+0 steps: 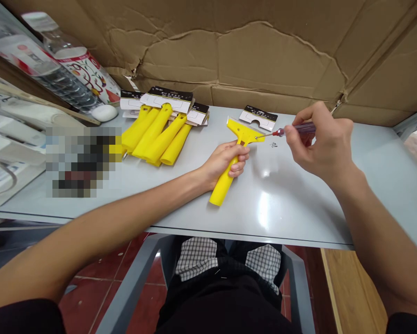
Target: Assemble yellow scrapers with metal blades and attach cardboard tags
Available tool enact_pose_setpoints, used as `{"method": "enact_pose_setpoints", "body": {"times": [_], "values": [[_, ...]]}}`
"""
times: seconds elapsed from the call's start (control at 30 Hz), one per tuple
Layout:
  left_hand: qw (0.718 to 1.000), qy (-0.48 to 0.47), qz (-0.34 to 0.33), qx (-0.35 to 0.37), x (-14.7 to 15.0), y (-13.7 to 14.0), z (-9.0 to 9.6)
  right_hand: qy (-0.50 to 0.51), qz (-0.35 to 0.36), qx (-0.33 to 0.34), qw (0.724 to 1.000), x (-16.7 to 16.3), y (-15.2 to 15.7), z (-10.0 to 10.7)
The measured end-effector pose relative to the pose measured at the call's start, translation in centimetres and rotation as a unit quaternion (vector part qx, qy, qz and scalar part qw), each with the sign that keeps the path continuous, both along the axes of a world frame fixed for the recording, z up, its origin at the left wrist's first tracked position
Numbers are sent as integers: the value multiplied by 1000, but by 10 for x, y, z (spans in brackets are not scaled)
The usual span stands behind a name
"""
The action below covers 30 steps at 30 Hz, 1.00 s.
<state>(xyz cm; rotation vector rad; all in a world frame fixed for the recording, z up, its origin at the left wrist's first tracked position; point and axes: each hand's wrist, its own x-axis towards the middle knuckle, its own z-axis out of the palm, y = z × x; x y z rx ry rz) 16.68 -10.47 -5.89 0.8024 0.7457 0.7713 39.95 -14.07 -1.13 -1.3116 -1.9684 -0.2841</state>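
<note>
A yellow scraper rests on the grey table, its wide head pointing away from me. My left hand is wrapped round its handle just below the head. My right hand grips a screwdriver with a dark reddish handle. The shaft runs left, and its tip meets a screw on the right side of the scraper's head. Small metal screws lie in a little heap right of the head. Behind it is a black and white header card with a cut-out.
Several yellow scrapers with header cards are piled left of my left hand. Two plastic bottles lean at the far left by white items. Part of the left side is pixelated. A cardboard sheet stands along the table's back.
</note>
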Motion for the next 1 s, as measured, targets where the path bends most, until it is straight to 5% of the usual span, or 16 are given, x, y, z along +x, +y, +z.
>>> {"method": "enact_pose_setpoints", "body": {"times": [0.23,0.47,0.8,1.0], "values": [[1000,5,-11,3,0,0,0,14,-15,-34,999,-1,0,4],[1000,-8,-10,5,0,1,-2,0,90,-16,996,-4,-1,-3],[1000,-4,-14,14,-1,1,-2,6,46,-86,995,0,-7,6],[1000,7,-12,14,0,0,0,36,162,55,985,0,5,-5]]}}
